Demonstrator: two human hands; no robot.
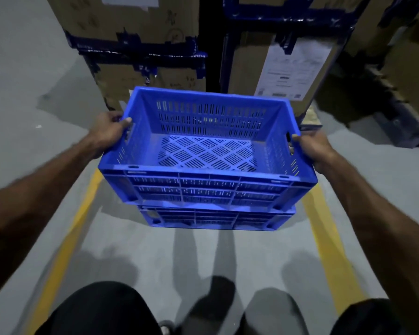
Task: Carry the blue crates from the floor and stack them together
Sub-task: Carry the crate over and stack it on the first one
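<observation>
Head view shows a blue crate (207, 151) held up between both hands, directly above a second blue crate (217, 217) that stands on the grey floor (46, 97) between two yellow lines (65, 238). The left hand (108, 131) grips the left handle slot, its fingers (127, 122) curled over the rim. The right hand (311, 148) holds the right handle slot, the thumb on the rim; its other fingers are hidden behind the wall, so I judge they are hooked in the slot. The upper crate seems to sit a little askew and more to the left than the lower one. To stack it well, I would shift it slightly right, keep it level, match the corners, then lower it slowly until the base seats on the lower rim. Cardboard boxes (136, 39) stand close behind, so it should not be pushed forward.
</observation>
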